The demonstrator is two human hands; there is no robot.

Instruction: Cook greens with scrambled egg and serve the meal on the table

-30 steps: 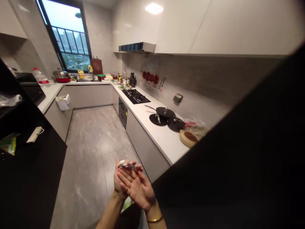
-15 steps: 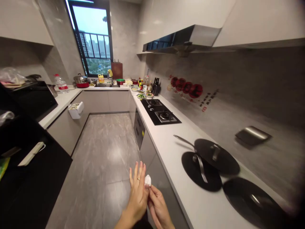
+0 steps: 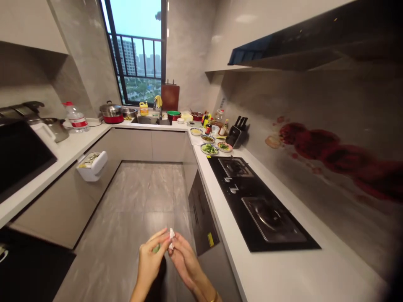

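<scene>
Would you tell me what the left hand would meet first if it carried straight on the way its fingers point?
The left hand points up and right, so it would first meet the small white object at its fingertips, then the right hand touching it; depth beyond is unclear.

Daylight enters through the window (image 3: 140,50) at the far end; its panes read bright, near overexposed. The rest of the kitchen is moderately lit, dimmer under the range hood (image 3: 302,42). A soft glare patch lies on the floor (image 3: 147,188). Motion blur smears the red wall decoration (image 3: 330,155) toward the right edge. Wide-angle distortion bends lines at the edges. My left hand (image 3: 150,261) and right hand (image 3: 185,262) are slightly soft.
</scene>
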